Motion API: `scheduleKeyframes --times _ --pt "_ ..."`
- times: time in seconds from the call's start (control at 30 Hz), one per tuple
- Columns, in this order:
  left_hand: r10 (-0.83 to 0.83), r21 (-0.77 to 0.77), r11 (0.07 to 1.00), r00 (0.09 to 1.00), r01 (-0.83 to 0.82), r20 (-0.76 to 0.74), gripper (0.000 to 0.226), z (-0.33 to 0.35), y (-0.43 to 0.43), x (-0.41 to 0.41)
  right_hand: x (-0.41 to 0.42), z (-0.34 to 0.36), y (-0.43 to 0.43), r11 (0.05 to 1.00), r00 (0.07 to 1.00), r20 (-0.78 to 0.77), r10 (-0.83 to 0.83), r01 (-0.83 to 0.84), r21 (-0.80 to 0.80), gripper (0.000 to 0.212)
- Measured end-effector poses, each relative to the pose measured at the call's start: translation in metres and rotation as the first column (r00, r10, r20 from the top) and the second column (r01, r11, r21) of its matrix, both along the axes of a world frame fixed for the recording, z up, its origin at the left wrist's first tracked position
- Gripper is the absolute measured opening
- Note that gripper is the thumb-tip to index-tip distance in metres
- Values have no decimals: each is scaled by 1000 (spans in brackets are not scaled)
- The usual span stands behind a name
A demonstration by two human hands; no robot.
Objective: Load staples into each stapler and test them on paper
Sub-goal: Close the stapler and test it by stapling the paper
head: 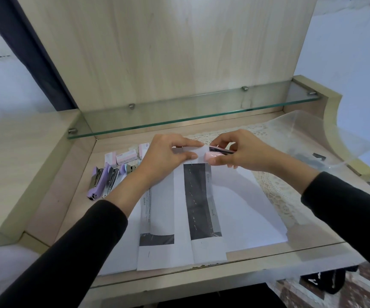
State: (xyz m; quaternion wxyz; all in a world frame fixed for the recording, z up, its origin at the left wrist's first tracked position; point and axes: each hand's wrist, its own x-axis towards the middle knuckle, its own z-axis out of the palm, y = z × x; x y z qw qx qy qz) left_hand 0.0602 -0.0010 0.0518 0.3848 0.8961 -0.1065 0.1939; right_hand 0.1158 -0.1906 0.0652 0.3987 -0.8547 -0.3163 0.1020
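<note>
Now pink stapler (pixel 216 154) is clamped in right hand (pixel 241 152) at paper (pixel 198 152) top edge, pinched by left hand (pixel 168 152) over bench (pixel 68 207); paper should be seated fully, then squeezed firmly

The pink stapler (pixel 215 155) shows only its rounded near end and a dark sliver of its top. Fingers (pixel 221 161) of the right hand (pixel 244 152) and the folded paper (pixel 198 152) cover the rest. The left hand (pixel 168 154) hides the right end of the staple boxes (pixel 126 157), whose print is too small to read. Its wrist covers part of a pale stapler (pixel 128 168). Dark pieces (pixel 312 157) inside the clear tub (pixel 335 138), far right, are too blurred to name.
</note>
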Motion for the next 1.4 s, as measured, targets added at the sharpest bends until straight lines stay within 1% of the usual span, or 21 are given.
scheduleKeyframes --times 0.2,0.37,0.47,0.63,0.8,0.93,1.1,1.2,1.27,1.4 --pt "23 52 998 998 -25 55 30 -3 1 -2 -1 3 0 998 999 -27 32 -34 -50 30" --pt "57 36 998 998 -57 4 33 -3 0 -4 -6 4 -2 998 992 -107 70 -70 0 25" --pt "36 75 997 999 -36 -5 30 -3 -3 -5 -5 5 -2 998 992 -110 68 -68 0 23" --pt "42 118 992 998 -47 46 28 -5 -4 -4 -2 0 2 998 997 -47 55 -57 -33 23" --pt "54 116 991 992 -67 111 28 -6 -4 -5 -2 -4 5 999 999 26 33 -33 -13 19" --pt "42 117 992 992 -56 121 27 -5 -4 -6 -5 -1 6 998 998 32 51 -52 19 13" --pt "42 118 991 991 -56 124 27 -4 -4 -7 -5 2 7 998 995 82 56 -54 -23 22" --pt "35 121 991 990 -52 133 27 -4 -4 -8 -6 2 8 998 995 86 55 -52 -34 20" --pt "27 110 993 990 -42 138 27 -5 -3 -8 -6 0 8 997 993 102 63 -58 -46 25" --pt "22 108 993 990 -37 137 27 -5 -3 -8 -5 -1 10 997 992 118 51 -45 -56 17"
